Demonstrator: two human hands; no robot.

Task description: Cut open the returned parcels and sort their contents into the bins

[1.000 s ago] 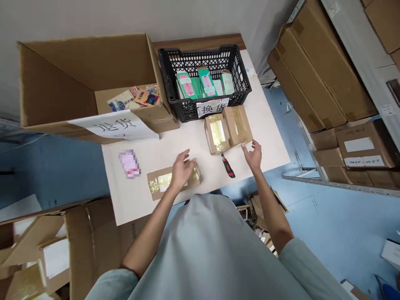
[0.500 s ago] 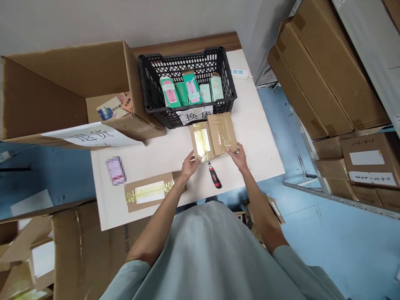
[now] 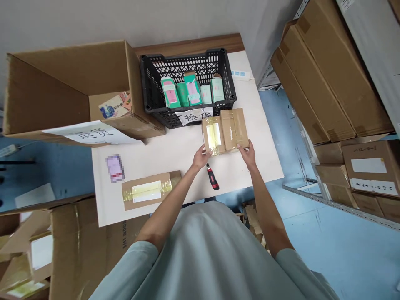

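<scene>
Two small cardboard boxes sit side by side, touching, at the front of the black crate. The left cardboard box [image 3: 208,139] bears a white label under yellowish tape; the right cardboard box [image 3: 234,129] is plain brown with tape across it. My left hand [image 3: 201,158] grips the near left corner of the labelled box, fingers closed on its edge. At the near right corner of the plain box, my right hand [image 3: 248,155] holds on with thumb on top. A red and black utility knife [image 3: 213,178] lies on the table just in front of the boxes.
The black plastic crate [image 3: 190,109] holds several green product boxes [image 3: 193,89]. Left of it stands a large open carton [image 3: 40,85] with a paper sign. A long taped package [image 3: 148,192] and a blurred purple item [image 3: 115,168] lie on the white table [image 3: 168,150]. Shelved cartons [image 3: 370,166] stand right.
Both hands have shifted the two boxes together to the right and slightly away from me. The knife stays on the table.
</scene>
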